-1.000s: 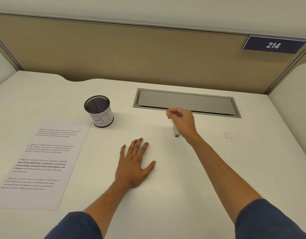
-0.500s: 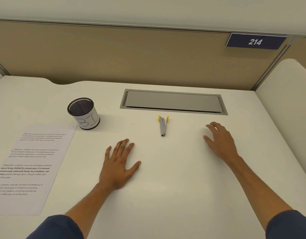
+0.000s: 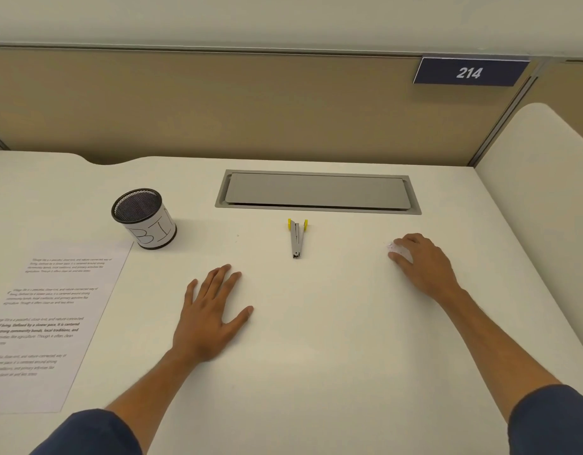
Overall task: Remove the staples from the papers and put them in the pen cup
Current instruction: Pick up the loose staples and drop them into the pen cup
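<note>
Right hand curls over tiny loose staples, well right of the black mesh pen cup; left hand lies flat, released.

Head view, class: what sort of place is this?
Probably an office cubicle or study carrel: a white desk with tan partition panels, a numbered sign reading 214, and a grey cable hatch.

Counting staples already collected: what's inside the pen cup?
Only dark mesh shows through the pen cup's open top; no staples are visible, though the near wall hides part of its bottom.
</note>
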Demonstrator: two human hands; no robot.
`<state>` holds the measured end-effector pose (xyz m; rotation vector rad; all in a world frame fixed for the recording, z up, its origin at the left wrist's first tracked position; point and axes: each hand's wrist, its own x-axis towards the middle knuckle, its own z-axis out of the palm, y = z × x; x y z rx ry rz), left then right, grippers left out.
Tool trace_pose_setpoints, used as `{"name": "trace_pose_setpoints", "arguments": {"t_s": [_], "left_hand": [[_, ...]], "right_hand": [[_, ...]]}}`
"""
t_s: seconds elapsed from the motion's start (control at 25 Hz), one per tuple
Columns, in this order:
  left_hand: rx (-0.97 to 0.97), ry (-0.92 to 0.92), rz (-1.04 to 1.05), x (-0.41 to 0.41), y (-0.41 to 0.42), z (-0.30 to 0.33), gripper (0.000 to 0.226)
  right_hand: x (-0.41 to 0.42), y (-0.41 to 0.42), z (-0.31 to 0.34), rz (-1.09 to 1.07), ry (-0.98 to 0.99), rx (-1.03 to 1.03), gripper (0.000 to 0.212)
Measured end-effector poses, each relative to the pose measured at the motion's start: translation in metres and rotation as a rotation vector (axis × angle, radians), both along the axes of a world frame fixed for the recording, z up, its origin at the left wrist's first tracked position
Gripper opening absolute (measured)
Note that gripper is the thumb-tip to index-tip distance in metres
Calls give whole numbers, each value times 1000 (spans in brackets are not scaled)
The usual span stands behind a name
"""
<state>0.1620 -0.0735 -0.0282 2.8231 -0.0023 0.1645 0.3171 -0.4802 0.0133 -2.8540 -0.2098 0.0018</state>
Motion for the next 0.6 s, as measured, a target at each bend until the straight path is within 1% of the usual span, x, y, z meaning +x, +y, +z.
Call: {"name": "trace_pose_setpoints", "arguments": {"t_s": [0.12,0.28,0.44,0.6], "left_hand": [[1,5,-1,0,0,0,70],[6,15,1,0,1,-1,71],[10,17,-1,1,0,0,70],[10,21,-1,-1,0,0,71]], "right_hand": [[1,-5,3,-20,-2,69,36],[-1,-14,5,-58,40,65,42],[-3,-5,6,12,14,76,27],[-4,-6,10,-120,19,95,24]]}}
